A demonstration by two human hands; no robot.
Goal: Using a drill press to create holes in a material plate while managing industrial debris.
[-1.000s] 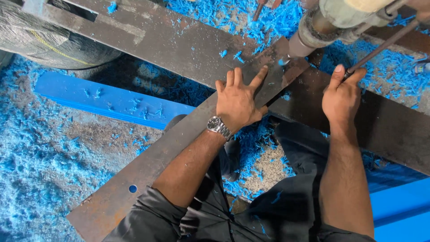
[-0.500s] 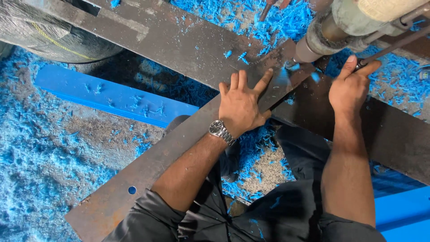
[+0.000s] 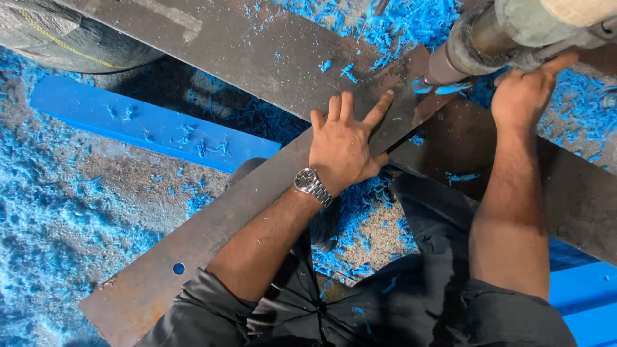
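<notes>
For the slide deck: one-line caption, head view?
Left hand flat on rusty steel strip; right hand at drill press; blue shavings around.

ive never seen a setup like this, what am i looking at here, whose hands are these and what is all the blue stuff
This is one picture from a camera worn on a person's head, looking straight down at their own two bare arms. The left hand, with a silver wristwatch on its wrist, lies flat with spread fingers on a long rusty dark steel strip that has a small round hole near its lower end. The right hand grips a thin lever on a grey cylindrical drilling machine, whose tip sits at the strip's upper end where it crosses a wider dark steel plate. The blue stuff is loose blue shavings scattered over the floor and plates. A flat bright blue bar lies beneath the strip, and a dark rubber tyre shows at the top left.
</notes>
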